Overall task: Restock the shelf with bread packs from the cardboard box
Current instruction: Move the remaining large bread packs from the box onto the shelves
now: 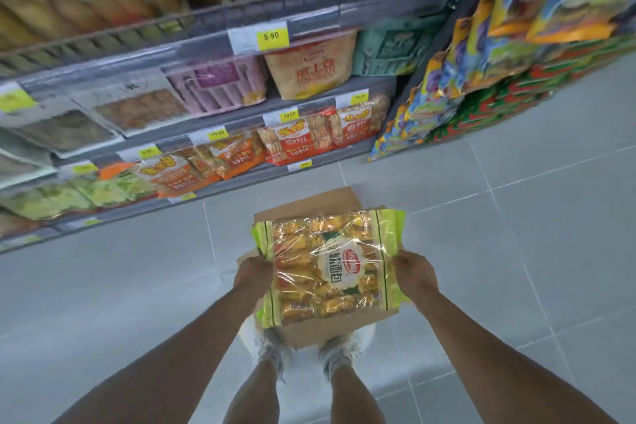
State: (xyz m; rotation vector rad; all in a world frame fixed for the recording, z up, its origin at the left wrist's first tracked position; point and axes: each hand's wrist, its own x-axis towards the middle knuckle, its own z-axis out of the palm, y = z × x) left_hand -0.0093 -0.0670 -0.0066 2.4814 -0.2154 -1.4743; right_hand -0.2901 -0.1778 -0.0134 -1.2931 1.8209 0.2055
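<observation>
**Fig. Lift-out step, head view.** I hold one bread pack (327,268) flat, label up, over the cardboard box (309,205), which sits on the floor (516,251) by my feet.

- **Hands:** My L hand (253,274) grips the pack's 9 o'clock edge, fingers curled round the green seam. My R hand (414,274) grips the 3 o'clock edge the same way.
- **Box:** The pack hides the box's inside, so I can't tell how many packs are left.
- **Shelf:** The shelf (192,45) runs from 9 to 1 o'clock of the pack, well apart from it. It has orange packs (299,138) on a lower tier and a 9.90 price tag (272,36) above.

**Step, est.:** The pack is out of the box and not yet placed.

**Next move, est.:**
- Lift the pack up and fwd toward approx. 11 o'clock.
- Find the tier w/ matching stock. The greenish packs (86,193) at 9 o'clock may match, but they are too blurred to tell.
- Keep both hands on the seams, since the film looks slick.
- Slide the pack in face-out.
</observation>
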